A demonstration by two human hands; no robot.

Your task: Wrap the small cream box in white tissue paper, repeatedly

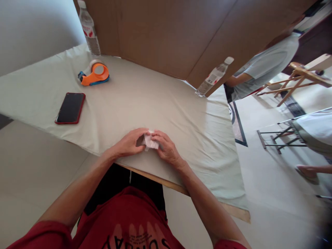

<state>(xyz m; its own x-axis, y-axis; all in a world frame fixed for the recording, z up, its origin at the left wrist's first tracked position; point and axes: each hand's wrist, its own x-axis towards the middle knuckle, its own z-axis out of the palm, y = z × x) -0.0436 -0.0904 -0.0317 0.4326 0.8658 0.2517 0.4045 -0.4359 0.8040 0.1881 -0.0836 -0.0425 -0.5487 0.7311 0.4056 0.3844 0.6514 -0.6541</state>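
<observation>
A small crumpled white piece of paper or tissue [150, 141] rests on the pale cloth-covered table [145, 100] near its front edge. My left hand [129, 141] pinches its left side with thumb and fingertips. My right hand [166, 147] grips its right side, fingers curled over it. Both hands rest on the cloth, with the paper partly hidden between the fingers.
A red-cased phone [70, 108] lies at the left. An orange tape dispenser [94, 74] and a water bottle [89, 29] stand at the back left, a second bottle [214, 76] at the back right against a cardboard wall [168, 31]. Another person [261, 69] sits beyond, by wooden stands.
</observation>
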